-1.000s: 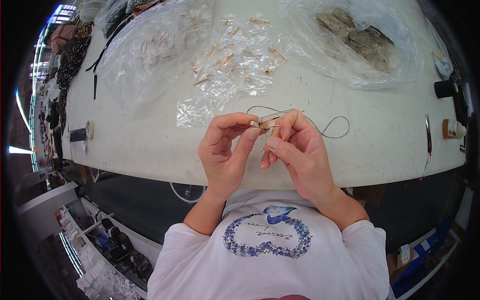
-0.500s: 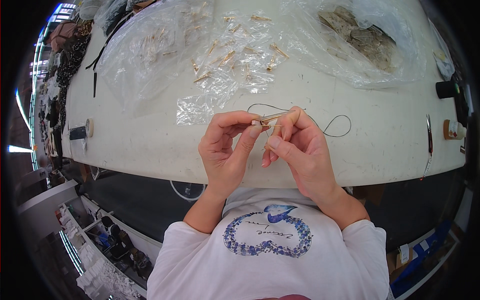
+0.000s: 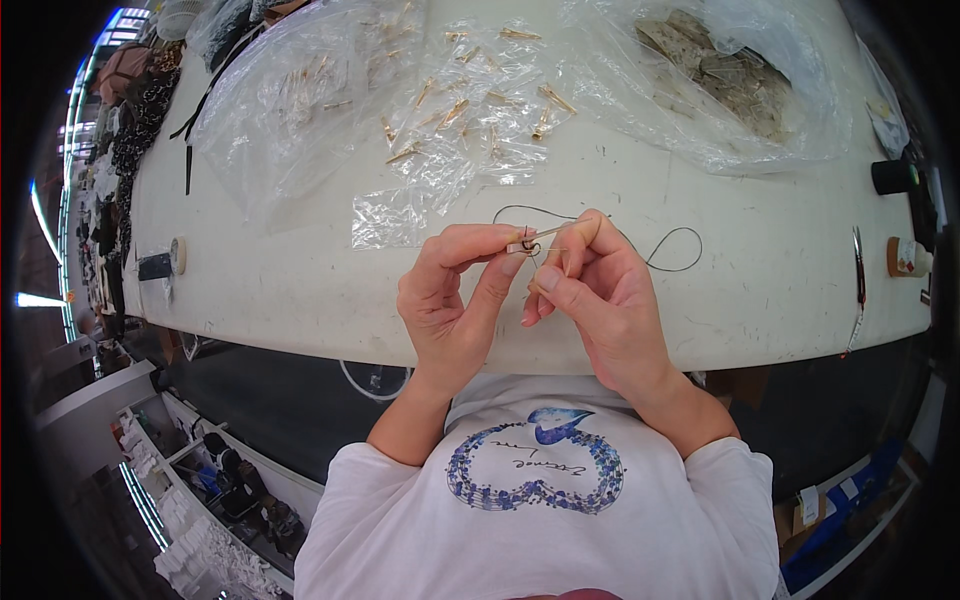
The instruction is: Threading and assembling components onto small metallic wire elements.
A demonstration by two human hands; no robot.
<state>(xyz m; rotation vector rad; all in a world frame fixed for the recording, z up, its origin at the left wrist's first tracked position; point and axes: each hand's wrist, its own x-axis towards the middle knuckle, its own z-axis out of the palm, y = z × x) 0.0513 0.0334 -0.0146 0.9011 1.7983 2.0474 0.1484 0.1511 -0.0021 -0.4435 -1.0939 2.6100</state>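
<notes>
Above the near part of the table, my left hand [image 3: 455, 290] pinches a small gold metal clip [image 3: 521, 247] between thumb and forefinger. A dark thread [image 3: 535, 249] is looped about the clip's end. Close on its right, my right hand [image 3: 610, 300] is closed, thumb against fingers, on the thread; a thin straight piece shows by its forefinger, too fine to identify. The thread's slack, a dark loop [image 3: 676, 250], lies on the table beyond my right hand. Fingertips partly hide the clip.
Several gold clips [image 3: 453, 113] lie in small clear bags on the white table [image 3: 300, 290]. Large plastic bags [image 3: 270, 130] spread at the far left and far right. Tweezers [image 3: 859, 275], a black spool [image 3: 893, 178] and a small bottle [image 3: 905, 257] stand or lie right; a tape roll [image 3: 178, 255] sits left.
The clip has turned slightly between my left fingers, and the thread now shows as a small loop at its end. My right fingers have shifted a little; the thread on the table hardly differs.
</notes>
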